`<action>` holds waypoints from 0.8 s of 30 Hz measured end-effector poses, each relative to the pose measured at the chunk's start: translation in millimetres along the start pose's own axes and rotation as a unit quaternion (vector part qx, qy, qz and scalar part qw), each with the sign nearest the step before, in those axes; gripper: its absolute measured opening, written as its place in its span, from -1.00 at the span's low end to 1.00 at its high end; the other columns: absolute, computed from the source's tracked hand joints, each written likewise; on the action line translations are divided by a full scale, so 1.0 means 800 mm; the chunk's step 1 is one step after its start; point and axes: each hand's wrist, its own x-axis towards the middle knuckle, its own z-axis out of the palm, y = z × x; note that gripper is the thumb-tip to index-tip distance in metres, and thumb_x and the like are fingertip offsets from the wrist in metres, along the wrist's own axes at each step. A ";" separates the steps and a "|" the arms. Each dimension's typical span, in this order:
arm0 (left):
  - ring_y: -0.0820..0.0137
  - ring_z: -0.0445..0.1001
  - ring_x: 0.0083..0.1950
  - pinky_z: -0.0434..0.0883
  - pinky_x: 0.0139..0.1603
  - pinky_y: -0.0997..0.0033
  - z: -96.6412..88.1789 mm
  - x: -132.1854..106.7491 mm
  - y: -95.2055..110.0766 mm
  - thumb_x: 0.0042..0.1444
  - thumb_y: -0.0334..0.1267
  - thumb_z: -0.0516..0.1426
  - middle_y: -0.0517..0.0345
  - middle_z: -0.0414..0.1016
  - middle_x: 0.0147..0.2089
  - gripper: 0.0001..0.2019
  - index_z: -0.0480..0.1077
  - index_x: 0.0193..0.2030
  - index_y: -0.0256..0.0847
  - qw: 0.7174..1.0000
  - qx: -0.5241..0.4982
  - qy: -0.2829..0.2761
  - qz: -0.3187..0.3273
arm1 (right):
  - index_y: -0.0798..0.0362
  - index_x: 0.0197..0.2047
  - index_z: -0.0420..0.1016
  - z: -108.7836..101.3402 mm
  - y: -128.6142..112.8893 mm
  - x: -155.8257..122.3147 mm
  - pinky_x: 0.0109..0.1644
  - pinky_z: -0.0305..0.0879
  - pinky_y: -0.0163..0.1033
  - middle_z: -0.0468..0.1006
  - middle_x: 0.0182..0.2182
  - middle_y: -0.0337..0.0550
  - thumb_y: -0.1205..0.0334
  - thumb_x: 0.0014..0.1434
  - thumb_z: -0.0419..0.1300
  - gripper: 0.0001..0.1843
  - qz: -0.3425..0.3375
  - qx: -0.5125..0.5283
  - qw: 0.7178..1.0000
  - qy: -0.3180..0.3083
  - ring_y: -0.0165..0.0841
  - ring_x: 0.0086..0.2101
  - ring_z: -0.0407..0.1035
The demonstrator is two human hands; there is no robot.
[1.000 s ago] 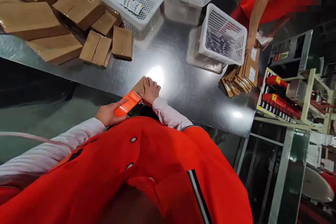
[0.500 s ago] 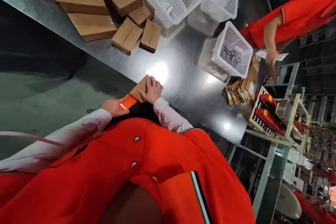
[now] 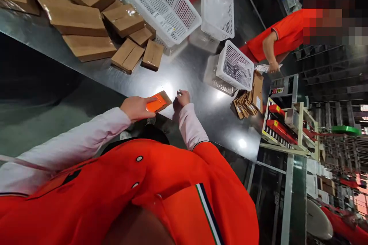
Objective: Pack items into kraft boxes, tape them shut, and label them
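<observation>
My left hand [image 3: 137, 108] is closed round one end of a small flat cardboard packet [image 3: 167, 98]. A glossy orange flat piece [image 3: 156, 103] lies along the packet under my thumb; whether it is inside or on top is unclear. To the right, my right hand [image 3: 184, 98] is apart from the packet, low over the metal table [image 3: 195, 84]. Its fingers are curled together, and a tiny dark spot shows at the fingertips, too small to name. A pale sheet-like patch [image 3: 167, 112] shows just below the packet, between the hands.
Brown cardboard boxes [image 3: 83, 48] are piled at the far left of the table. White plastic baskets [image 3: 184, 26] stand behind, and a smaller basket [image 3: 221, 71] holds silvery packets. Flat cardboard mailers [image 3: 244, 103] lean beside it. A co-worker [image 3: 270, 46] holds a paper. A roller machine [image 3: 284, 126] stands right.
My right hand has let go of the cardboard packet and moved right over the table. My left hand has carried the packet with the orange piece slightly right and up. The view has shifted.
</observation>
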 end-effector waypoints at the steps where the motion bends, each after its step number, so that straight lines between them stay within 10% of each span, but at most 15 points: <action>1: -0.12 0.64 0.16 0.47 0.08 0.15 -0.015 0.012 0.016 0.29 0.16 0.15 -0.28 0.67 0.16 -0.20 0.34 0.59 -0.17 1.000 0.013 -0.021 0.008 | 0.31 0.42 0.46 -0.012 0.004 0.000 0.46 0.33 0.13 0.44 0.36 0.34 0.28 0.23 0.36 -0.28 -0.018 -0.057 0.998 -0.019 0.02 0.32 0.36; 5: -0.11 0.64 0.14 0.47 0.06 0.15 -0.045 0.049 0.054 0.25 0.14 0.18 -0.30 0.67 0.15 -0.30 0.54 0.40 -0.23 0.997 0.033 -0.062 0.033 | -0.02 0.62 0.20 -0.009 0.001 0.000 0.51 0.23 0.17 0.19 0.57 0.09 0.36 -0.18 0.62 0.33 -0.157 -0.216 0.943 -0.198 0.13 0.51 0.04; 11: -0.15 0.63 0.16 0.46 0.09 0.15 -0.047 0.024 0.017 0.21 0.13 0.20 -0.30 0.66 0.18 -0.19 0.41 0.54 -0.18 0.993 0.045 -0.108 0.034 | 0.01 0.47 0.41 0.031 -0.008 0.008 0.38 0.26 0.14 0.44 0.41 0.08 0.11 -0.09 0.61 0.06 -0.306 -0.229 0.889 -0.251 0.10 0.34 0.24; 18: -0.09 0.67 0.01 0.44 -0.03 0.26 0.033 -0.058 -0.089 0.17 0.15 0.17 -0.15 0.73 -0.01 -0.13 0.32 0.61 -0.10 0.981 0.027 -0.172 -0.087 | 0.18 0.40 0.43 0.041 -0.010 0.020 0.45 0.17 0.07 0.52 0.34 0.17 0.20 -0.12 0.59 0.01 -0.336 -0.197 0.880 -0.273 0.02 0.26 0.36; 24: 0.07 0.64 0.08 0.41 0.07 0.34 0.098 -0.050 -0.108 0.25 0.04 0.13 -0.09 0.71 0.10 -0.19 0.32 0.60 -0.24 0.997 -0.053 -0.032 -0.035 | 0.27 0.39 0.39 0.051 -0.031 0.007 0.51 0.14 0.11 0.46 0.37 0.28 0.30 -0.08 0.53 -0.03 -0.319 -0.193 0.887 -0.272 0.03 0.34 0.34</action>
